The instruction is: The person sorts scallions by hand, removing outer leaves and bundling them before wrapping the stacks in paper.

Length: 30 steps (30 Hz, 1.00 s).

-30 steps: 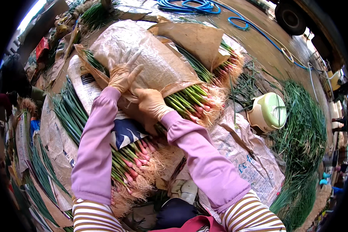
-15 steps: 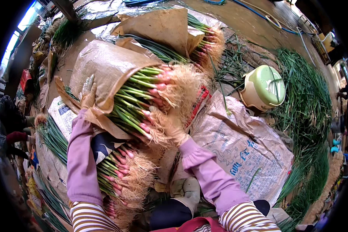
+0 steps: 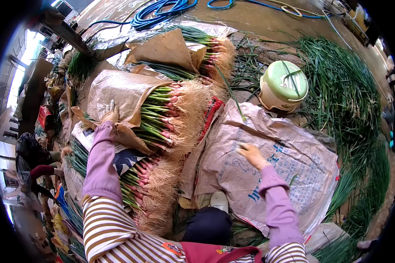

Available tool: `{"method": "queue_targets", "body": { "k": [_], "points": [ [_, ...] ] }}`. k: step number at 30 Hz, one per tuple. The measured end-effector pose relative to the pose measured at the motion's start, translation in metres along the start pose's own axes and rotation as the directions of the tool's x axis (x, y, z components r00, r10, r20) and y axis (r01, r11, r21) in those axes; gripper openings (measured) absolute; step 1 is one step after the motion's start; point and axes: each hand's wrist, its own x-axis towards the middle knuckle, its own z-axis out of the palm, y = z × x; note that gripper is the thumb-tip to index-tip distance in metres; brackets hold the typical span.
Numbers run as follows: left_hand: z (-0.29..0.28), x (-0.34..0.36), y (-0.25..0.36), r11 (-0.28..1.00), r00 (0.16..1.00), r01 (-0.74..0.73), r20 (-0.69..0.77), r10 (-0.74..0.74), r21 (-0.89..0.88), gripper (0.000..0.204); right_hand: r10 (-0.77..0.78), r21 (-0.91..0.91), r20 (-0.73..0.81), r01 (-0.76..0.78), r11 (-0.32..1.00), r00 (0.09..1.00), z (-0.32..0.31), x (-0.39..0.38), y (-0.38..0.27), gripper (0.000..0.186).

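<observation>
My left hand (image 3: pixel 110 113), in a pale glove, lies with its fingers stretched out on the brown paper wrap (image 3: pixel 118 92) of a big spring onion bundle (image 3: pixel 160 111). Green stalks and pinkish bulbs poke out of the wrap, their long pale roots pointing right. My right hand (image 3: pixel 251 154) hovers over or touches a flattened woven sack (image 3: pixel 224 175); its fingers are smeared by motion, and no held object shows. Another bundle of spring onions (image 3: pixel 138 186) lies below my left hand, beside the left forearm. A further wrapped bundle (image 3: pixel 162 50) rests behind.
A green-topped stool (image 3: pixel 285 83) stands beyond the sack. Loose green leaves (image 3: pixel 338 83) are heaped along the right side. Blue hose (image 3: pixel 162 13) lies coiled on the wet floor at the back. At the far left, part of another person (image 3: pixel 35 162) shows.
My right hand has left the roots and bulbs of the wrapped bundle and moved right, over the sack. My left hand stays on the paper wrap. The whole view has shifted.
</observation>
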Motion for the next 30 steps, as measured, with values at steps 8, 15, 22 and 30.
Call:
{"method": "queue_targets", "body": {
  "k": [8,15,22,30],
  "points": [
    [0.042,-0.019,0.014,0.983,0.981,-0.092,0.154,0.117,-0.16,0.063,0.528,0.083,-0.687,-0.668,0.739,0.499,-0.085,-0.551,0.265,0.035],
    [0.005,-0.214,0.061,0.866,0.86,-0.5,-0.131,0.493,-0.023,0.049,0.777,0.725,-0.605,-0.285,0.627,0.172,0.086,-0.78,0.269,0.031],
    [0.052,-0.332,0.142,0.516,0.58,-0.788,-0.124,0.805,-0.337,0.044,0.632,0.266,-0.658,-0.658,0.705,0.41,0.216,-0.805,0.303,0.024],
    [0.152,-0.438,0.227,0.15,0.094,-0.951,0.212,0.973,-0.269,0.036,0.473,0.293,-0.799,-0.446,0.846,0.371,0.287,-0.783,0.282,0.026]
  ]
}}
